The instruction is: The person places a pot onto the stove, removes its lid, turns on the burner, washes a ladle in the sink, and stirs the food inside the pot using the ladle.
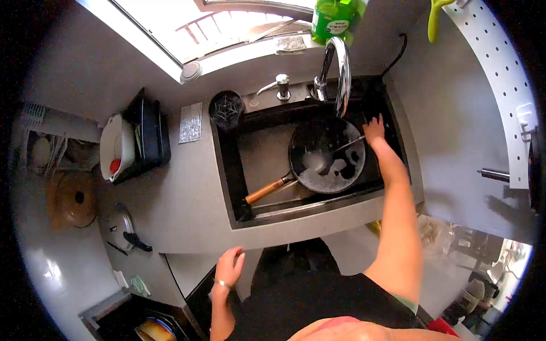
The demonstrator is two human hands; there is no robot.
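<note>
A dark wok point(327, 154) with a wooden handle point(267, 190) rests in the black-rimmed sink point(260, 219). Water with white foam lies in it, and a ladle point(316, 161) has its bowl in the foam. My right hand point(374, 129) is over the right part of the sink, beside the upper end of the ladle's thin handle; its fingers reach forward, and whether they grip anything is unclear. The chrome faucet point(343, 79) arches over the wok's far edge. My left hand point(228, 267) hangs in front of the counter's front edge, fingers apart, holding nothing.
A green soap bottle point(332, 23) stands on the windowsill behind the faucet. A black round holder point(227, 109) sits at the sink's back left corner. Black and white baskets point(118, 149) are at the left, with a lid point(122, 228) nearer. A white pegboard point(500, 68) hangs at right.
</note>
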